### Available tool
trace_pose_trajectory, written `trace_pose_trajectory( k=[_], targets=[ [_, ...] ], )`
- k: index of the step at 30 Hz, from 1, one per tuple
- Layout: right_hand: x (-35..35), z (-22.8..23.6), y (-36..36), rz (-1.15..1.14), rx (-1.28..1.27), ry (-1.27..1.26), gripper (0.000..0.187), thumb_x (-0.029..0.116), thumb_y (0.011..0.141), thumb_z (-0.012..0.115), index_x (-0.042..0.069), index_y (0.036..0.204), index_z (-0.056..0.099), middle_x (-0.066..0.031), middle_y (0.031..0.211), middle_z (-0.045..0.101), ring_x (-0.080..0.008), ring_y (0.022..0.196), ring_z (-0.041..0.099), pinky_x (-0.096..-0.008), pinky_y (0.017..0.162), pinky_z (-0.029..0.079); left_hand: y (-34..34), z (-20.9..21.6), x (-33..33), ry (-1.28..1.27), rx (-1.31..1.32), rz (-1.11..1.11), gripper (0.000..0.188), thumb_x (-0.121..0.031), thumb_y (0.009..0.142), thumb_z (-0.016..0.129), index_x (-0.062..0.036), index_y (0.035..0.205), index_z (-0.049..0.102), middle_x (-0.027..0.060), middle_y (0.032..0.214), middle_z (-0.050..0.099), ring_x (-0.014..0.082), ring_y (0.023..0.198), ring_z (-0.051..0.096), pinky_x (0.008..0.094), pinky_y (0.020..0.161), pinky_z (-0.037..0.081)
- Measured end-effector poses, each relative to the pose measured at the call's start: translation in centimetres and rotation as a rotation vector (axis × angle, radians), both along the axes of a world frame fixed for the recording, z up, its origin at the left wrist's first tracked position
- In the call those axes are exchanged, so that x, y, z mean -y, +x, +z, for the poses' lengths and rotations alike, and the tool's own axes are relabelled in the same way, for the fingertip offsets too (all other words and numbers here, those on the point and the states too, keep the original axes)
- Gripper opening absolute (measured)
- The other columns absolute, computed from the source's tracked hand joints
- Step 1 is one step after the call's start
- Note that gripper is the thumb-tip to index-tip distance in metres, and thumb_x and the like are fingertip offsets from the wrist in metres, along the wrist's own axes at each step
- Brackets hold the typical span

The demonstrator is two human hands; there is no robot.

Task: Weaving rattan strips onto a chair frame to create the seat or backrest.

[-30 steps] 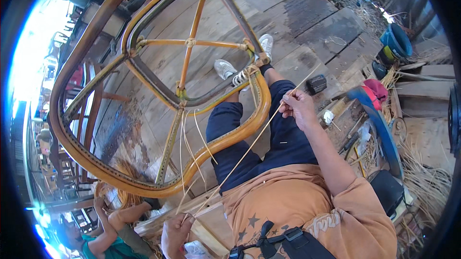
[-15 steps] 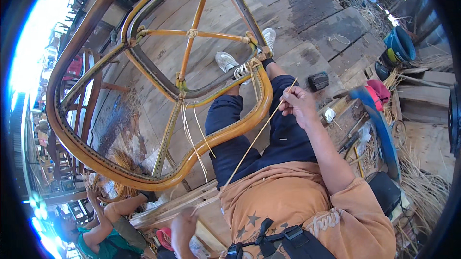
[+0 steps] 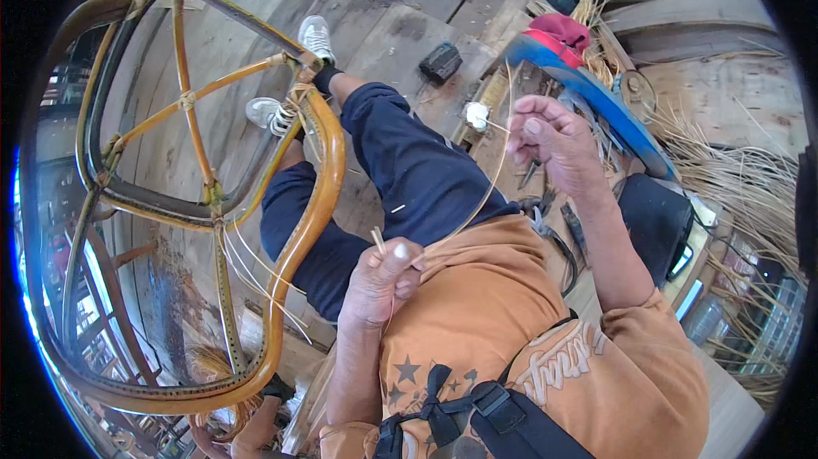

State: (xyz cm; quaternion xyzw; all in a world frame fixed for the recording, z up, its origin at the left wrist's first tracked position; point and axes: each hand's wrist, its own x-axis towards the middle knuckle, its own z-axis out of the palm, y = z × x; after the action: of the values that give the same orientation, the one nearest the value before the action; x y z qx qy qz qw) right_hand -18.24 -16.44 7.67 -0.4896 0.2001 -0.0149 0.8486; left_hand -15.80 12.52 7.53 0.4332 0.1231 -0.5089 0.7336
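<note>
A thin, pale cane strip bows from one hand to the other across my lap. My left hand is closed round its lower end, thumb on top, and short ends poke up above the fist. My right hand is raised at the right with curled fingers, the strip's upper part at its fingertips; the exact contact is hard to see. To the left stands a curved rattan chair frame, partly over my legs, with a row of small holes along its inner side. Loose cane strands dangle from one of its joints.
Beside my right leg lie a white wad, pliers and a dark block. Farther right are a blue curved band, a red cloth, a black box and heaped cane strips. Another person's arm shows at lower left.
My left hand has come up from the lower edge and taken hold of the cane strip's lower end. The view has turned right, so the chair frame sits farther left.
</note>
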Motion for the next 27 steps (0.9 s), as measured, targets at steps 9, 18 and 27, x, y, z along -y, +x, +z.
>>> trace_pose_trajectory(
  k=[9, 18, 27],
  targets=[
    [2.9, -11.7, -18.7, 0.186, -0.722, -1.448, 0.029, 0.013, 0.079, 0.058, 0.001, 0.105, 0.052, -0.0176, 0.093, 0.056, -0.0326, 0.087, 0.055, -0.039, 0.078, 0.042, 1.5, 3.0, -4.9, 0.272, 0.365, 0.405, 0.019, -0.022, 0.083, 0.062, -0.0044, 0.084, 0.055, 0.0008, 0.066, 0.049, 0.0079, 0.053, 0.043, 0.0206, 0.042, 0.036],
    [2.3, -11.1, -20.4, 0.031, -0.671, -1.341, 0.036, 0.002, 0.074, 0.051, -0.001, 0.11, 0.046, -0.0218, 0.102, 0.051, -0.0342, 0.102, 0.05, -0.0361, 0.088, 0.038, -0.9, 3.0, -4.1, 0.833, 0.753, -0.03, 0.012, -0.011, 0.086, 0.055, -0.0021, 0.093, 0.057, 0.0058, 0.078, 0.058, 0.0086, 0.076, 0.052, 0.0244, 0.068, 0.044],
    [-10.7, -1.2, -0.9, 0.611, -0.212, -0.471, 0.021, 0.014, 0.087, 0.049, 0.002, 0.1, 0.059, 0.0041, 0.071, 0.051, -0.0036, 0.058, 0.044, -0.0181, 0.051, 0.036, -2.2, 4.3, -5.4, 0.797, 0.772, 0.186, 0.014, -0.013, 0.084, 0.058, -0.0012, 0.091, 0.055, 0.0103, 0.068, 0.054, 0.0155, 0.062, 0.051, 0.0273, 0.059, 0.043]
  ],
)
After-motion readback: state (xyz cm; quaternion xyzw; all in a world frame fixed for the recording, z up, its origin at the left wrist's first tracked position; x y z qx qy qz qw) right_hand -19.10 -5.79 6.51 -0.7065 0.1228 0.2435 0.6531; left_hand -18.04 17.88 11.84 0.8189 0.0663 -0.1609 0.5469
